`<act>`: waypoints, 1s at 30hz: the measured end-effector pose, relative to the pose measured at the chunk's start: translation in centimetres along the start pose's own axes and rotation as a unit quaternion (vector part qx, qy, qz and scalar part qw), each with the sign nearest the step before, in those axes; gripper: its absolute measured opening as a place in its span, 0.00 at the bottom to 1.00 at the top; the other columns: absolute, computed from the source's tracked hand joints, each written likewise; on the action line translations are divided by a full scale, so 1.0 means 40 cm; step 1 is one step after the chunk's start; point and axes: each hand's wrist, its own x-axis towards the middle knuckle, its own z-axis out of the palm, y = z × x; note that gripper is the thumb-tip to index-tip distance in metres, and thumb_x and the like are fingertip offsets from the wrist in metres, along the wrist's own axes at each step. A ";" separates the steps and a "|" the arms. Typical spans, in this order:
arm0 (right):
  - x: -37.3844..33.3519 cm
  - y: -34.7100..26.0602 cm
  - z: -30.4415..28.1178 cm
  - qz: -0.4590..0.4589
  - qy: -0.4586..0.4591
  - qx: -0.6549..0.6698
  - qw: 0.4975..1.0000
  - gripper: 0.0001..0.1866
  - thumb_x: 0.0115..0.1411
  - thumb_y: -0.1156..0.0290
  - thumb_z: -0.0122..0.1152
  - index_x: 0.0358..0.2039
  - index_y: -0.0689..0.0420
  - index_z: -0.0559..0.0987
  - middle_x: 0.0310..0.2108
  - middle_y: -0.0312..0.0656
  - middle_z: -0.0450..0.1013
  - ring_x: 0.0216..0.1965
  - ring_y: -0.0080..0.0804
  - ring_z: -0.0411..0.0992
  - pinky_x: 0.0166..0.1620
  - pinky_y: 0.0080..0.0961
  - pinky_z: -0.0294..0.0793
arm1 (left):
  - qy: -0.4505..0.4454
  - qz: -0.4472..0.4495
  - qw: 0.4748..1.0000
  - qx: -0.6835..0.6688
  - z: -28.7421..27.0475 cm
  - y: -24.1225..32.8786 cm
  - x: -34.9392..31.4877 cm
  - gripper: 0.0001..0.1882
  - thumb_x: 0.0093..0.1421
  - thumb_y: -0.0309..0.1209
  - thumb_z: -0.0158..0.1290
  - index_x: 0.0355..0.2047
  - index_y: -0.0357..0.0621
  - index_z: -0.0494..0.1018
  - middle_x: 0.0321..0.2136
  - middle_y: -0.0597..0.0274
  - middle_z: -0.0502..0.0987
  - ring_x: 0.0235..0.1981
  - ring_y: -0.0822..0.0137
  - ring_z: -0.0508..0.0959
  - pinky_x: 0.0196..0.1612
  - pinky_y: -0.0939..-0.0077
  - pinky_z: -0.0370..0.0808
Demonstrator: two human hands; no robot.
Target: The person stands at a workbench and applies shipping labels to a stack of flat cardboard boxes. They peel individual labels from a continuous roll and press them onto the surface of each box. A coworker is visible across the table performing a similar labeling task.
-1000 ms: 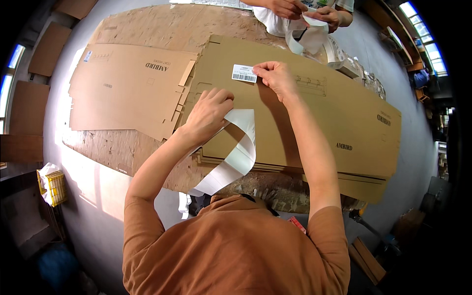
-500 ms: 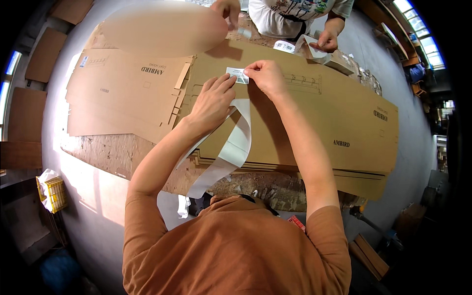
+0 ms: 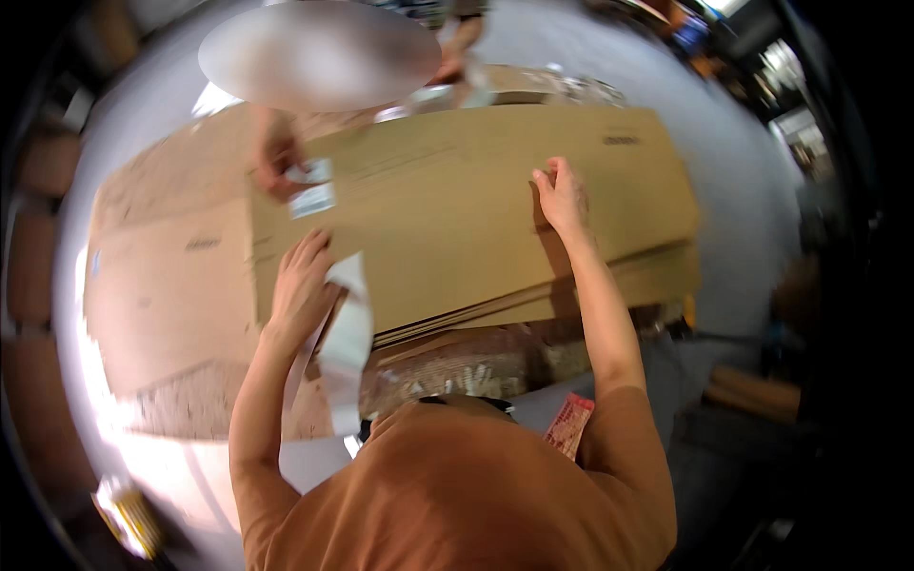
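One label released; right hand withdrawn

own hands: 2 | co-worker's hands: 2 | label strip: 1 | cardboard stacks: 2

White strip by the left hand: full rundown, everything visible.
The white strip is a long, thin, flexible band that looks like paper. Its upper end shows a pointed corner against the cardboard stack, next to the thumb side of the left hand; whether it is gripped is unclear. One broad run curves down toward the brown shirt, with a narrower white run to its left. Blur hides any print.
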 end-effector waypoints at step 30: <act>0.193 1.093 -0.693 0.176 0.152 -0.003 0.973 0.27 0.55 0.51 0.60 0.40 0.67 0.78 0.38 0.51 0.77 0.39 0.42 0.74 0.42 0.36 0.72 | 0.023 -0.188 0.926 -0.326 0.101 0.290 -0.093 0.08 0.59 0.22 0.45 0.36 0.33 0.73 0.43 0.52 0.77 0.48 0.56 0.76 0.52 0.64 0.71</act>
